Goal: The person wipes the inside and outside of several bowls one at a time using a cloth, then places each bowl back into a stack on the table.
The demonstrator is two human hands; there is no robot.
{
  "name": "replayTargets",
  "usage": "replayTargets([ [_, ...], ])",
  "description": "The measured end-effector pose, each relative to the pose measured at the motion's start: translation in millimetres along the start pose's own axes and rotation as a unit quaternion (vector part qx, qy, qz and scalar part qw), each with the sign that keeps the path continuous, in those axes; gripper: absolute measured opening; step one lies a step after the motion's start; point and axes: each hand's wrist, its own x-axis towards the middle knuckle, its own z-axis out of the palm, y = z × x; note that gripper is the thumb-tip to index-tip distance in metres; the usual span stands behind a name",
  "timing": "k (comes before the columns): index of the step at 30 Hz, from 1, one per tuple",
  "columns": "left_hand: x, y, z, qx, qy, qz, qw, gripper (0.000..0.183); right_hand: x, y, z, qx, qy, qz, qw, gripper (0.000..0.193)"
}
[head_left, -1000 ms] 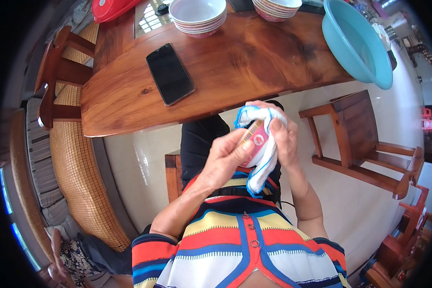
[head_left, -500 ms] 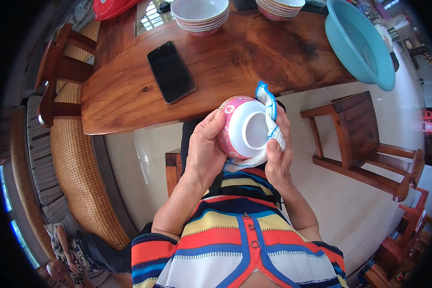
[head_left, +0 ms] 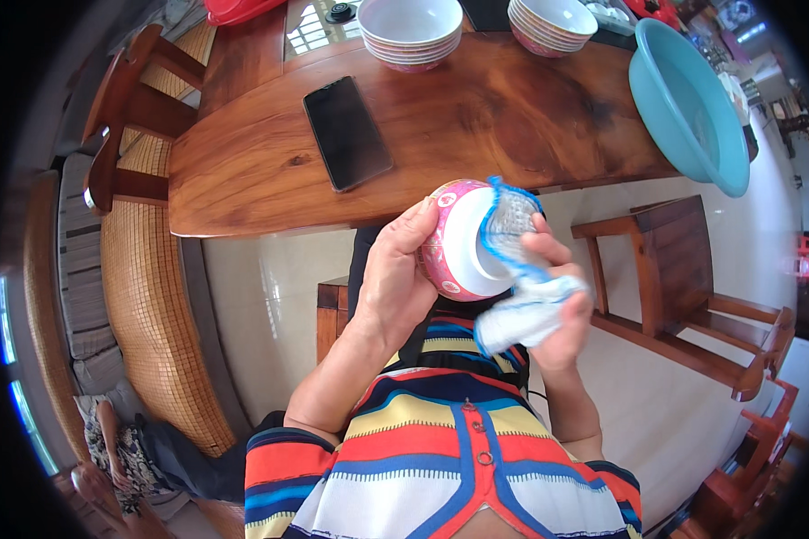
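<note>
A pink-patterned bowl with a white base (head_left: 462, 242) is tilted on its side over my lap, its underside turned up and to the right. My left hand (head_left: 400, 260) grips it by the left side, thumb on the outer wall. Bunched in my right hand (head_left: 562, 323) is a white cloth with blue edging (head_left: 521, 225); its upper part lies against the bowl's base and the lower part hangs loose. The lower cloth and right fingers are somewhat smeared by motion. The inside of the bowl is hidden.
On the wooden table (head_left: 261, 171) lie a black phone (head_left: 348, 133) and two bowl stacks (head_left: 411, 36) (head_left: 551, 25). A blue basin (head_left: 689, 108) stands at the right end. Wooden chairs (head_left: 670, 269) flank the table. Another person (head_left: 130, 440) is at lower left.
My right hand has shifted right and down, and its fingers have opened out somewhat. The cloth has spread over the bowl's base and droops below it. My left hand still holds the bowl.
</note>
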Motion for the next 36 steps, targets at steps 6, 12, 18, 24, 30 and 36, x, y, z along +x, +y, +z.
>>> replayTargets([
  [6, -22, -34, 7, 0.300, -0.066, 0.079, 0.948, 0.026, 5, -15, 13, -0.443, -0.066, -0.085, 0.890, 0.052],
  [12, -27, -51, 5, 0.638, -0.155, 0.296, 0.693, 0.010, 6, -6, 4, -0.038, 0.109, 0.176, 0.978, 0.055],
  [18, -15, -71, -11, 0.727, -0.189, 0.328, 0.573, 0.016, 0, -4, -8, -0.023, 0.119, 0.235, 0.964, 0.058],
  [24, -15, -43, -3, 0.652, -0.199, 0.427, 0.594, 0.021, -3, 9, -24, 0.094, 0.162, 0.216, 0.958, 0.060],
  [30, -20, -39, -25, 0.574, -0.028, 0.242, 0.782, 0.038, -10, -1, -35, 0.125, 0.181, 0.192, 0.957, 0.064],
  [36, -5, -48, -30, 0.192, -0.016, -0.150, 0.970, 0.057, -14, 8, -37, 0.057, 0.132, 0.211, 0.967, 0.061],
])
